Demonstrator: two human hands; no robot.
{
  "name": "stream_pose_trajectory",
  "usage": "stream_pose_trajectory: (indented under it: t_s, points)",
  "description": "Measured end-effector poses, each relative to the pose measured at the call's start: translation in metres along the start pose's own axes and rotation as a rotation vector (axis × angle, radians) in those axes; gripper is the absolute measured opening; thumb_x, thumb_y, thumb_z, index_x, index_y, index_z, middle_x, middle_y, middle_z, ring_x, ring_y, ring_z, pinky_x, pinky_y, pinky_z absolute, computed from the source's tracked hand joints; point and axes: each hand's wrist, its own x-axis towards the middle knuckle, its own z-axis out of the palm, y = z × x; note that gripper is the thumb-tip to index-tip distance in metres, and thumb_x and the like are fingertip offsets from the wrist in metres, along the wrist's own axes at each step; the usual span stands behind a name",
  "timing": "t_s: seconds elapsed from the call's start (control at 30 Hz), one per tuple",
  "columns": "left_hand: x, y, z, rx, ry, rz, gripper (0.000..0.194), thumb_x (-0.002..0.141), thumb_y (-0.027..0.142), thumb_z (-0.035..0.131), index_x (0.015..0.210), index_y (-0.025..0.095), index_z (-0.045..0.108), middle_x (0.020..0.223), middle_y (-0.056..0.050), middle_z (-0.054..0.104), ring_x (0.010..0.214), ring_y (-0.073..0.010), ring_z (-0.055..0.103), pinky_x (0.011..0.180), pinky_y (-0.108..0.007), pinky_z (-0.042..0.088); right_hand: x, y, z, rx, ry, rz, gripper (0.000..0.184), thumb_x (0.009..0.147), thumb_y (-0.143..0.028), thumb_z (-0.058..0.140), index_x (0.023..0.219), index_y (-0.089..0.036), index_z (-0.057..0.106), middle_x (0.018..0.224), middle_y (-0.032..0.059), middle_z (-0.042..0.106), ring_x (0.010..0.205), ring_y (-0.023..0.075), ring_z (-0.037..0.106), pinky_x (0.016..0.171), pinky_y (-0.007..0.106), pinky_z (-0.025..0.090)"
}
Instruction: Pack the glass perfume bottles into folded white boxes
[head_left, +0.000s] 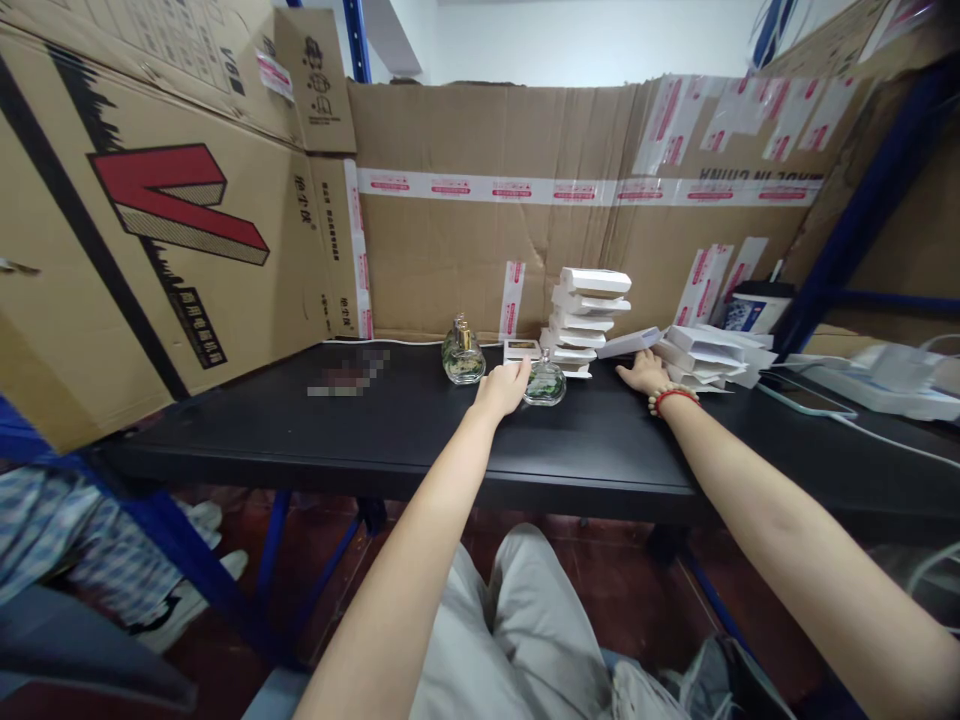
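Observation:
My left hand is closed at the left side of a clear glass perfume bottle that stands on the black table; its fingertips are partly hidden. Just behind the hand lies a small white box with a window-like front. To its left stand more glass perfume bottles with gold-coloured necks. My right hand rests low with fingers spread, beside a flat white carton and a pile of white cartons. A tall, uneven stack of white boxes rises between my hands.
Cardboard walls enclose the back and left of the black table. At the right are a lidded cup with a straw, a phone on a cable, and a white power strip. A blue metal post stands at right.

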Motion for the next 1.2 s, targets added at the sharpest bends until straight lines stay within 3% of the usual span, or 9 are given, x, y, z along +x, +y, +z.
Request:
stream_pose_trajectory:
  t_s: [0.53, 0.67, 0.9, 1.03, 1.2]
  points:
    - [0.000, 0.000, -0.001, 0.000, -0.003, 0.001, 0.060, 0.091, 0.046, 0.012, 0.072, 0.017, 0.061, 0.062, -0.007, 0.064, 0.084, -0.0230, 0.063, 0.078, -0.032, 0.043, -0.013, -0.007, -0.010, -0.112, 0.058, 0.001, 0.060, 0.083, -0.041, 0.046, 0.128, -0.003, 0.035, 0.133, 0.0207, 0.035, 0.123, 0.0320, 0.030, 0.097, 0.042, 0.032]
    - [0.000, 0.000, 0.000, -0.001, -0.004, 0.003, 0.060, 0.091, 0.045, 0.012, 0.069, 0.017, 0.061, 0.061, -0.007, 0.064, 0.085, -0.0228, 0.063, 0.079, -0.032, 0.043, -0.012, -0.008, -0.009, -0.099, 0.021, 0.042, 0.060, 0.084, -0.041, 0.043, 0.129, -0.002, 0.036, 0.133, 0.0224, 0.034, 0.124, 0.0325, 0.029, 0.097, 0.042, 0.032]
    - [0.001, 0.000, 0.000, 0.005, -0.015, 0.003, 0.061, 0.091, 0.046, 0.011, 0.068, 0.018, 0.060, 0.061, -0.007, 0.064, 0.086, -0.0226, 0.063, 0.080, -0.032, 0.043, -0.002, 0.000, -0.002, 0.022, 0.007, -0.019, 0.064, 0.083, -0.044, 0.041, 0.136, -0.009, 0.031, 0.139, 0.0189, 0.030, 0.126, 0.0349, 0.029, 0.100, 0.047, 0.029]
    - [0.000, 0.002, -0.001, 0.002, -0.015, 0.007, 0.061, 0.090, 0.046, 0.011, 0.069, 0.017, 0.060, 0.061, -0.007, 0.064, 0.086, -0.0228, 0.063, 0.080, -0.033, 0.043, 0.003, 0.001, 0.001, 0.063, 0.035, -0.083, 0.057, 0.084, -0.044, 0.039, 0.132, -0.015, 0.039, 0.141, 0.0152, 0.031, 0.126, 0.0354, 0.029, 0.099, 0.050, 0.030]
    - [0.000, 0.001, -0.001, 0.007, -0.015, 0.008, 0.061, 0.090, 0.046, 0.010, 0.070, 0.017, 0.061, 0.061, -0.007, 0.064, 0.084, -0.0226, 0.063, 0.080, -0.033, 0.043, 0.007, 0.002, 0.005, 0.027, -0.038, -0.083, 0.048, 0.082, -0.037, 0.043, 0.126, -0.018, 0.049, 0.135, 0.0130, 0.042, 0.124, 0.0345, 0.036, 0.097, 0.049, 0.034]
